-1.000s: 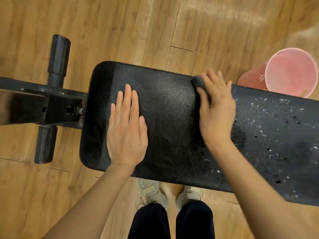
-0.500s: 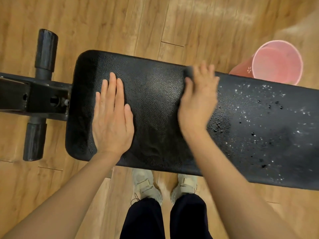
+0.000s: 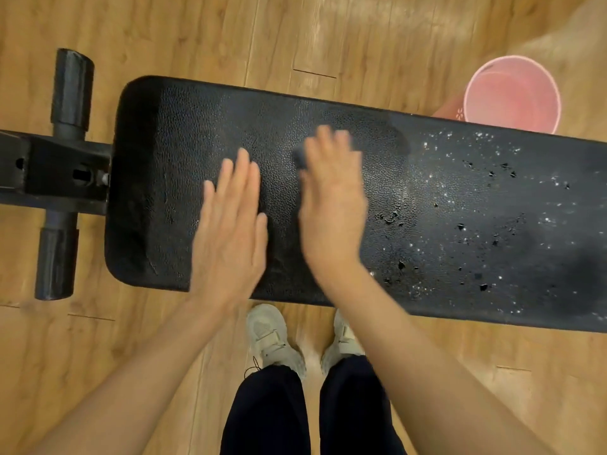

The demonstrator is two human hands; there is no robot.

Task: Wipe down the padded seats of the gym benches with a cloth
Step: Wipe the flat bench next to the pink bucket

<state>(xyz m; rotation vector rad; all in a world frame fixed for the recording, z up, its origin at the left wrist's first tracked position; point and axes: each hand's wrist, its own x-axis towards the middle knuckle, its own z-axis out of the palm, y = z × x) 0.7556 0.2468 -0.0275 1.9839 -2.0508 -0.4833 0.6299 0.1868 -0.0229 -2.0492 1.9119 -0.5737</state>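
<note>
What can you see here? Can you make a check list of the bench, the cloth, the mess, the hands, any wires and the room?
Surface: black padded bench, left part looks wiped, right part speckled.
Job's things: dark cloth under the right hand, mostly hidden and blurred.
Clutter: white specks and small dark flakes on the bench's right part.
Hands: left hand flat on the pad with straight fingers; right hand on the cloth, blurred.
Cables: nothing seen.
Surroundings: wooden floor, pink bucket beyond the bench, black frame with foam rollers at the left end, person's pale shoes below.
</note>
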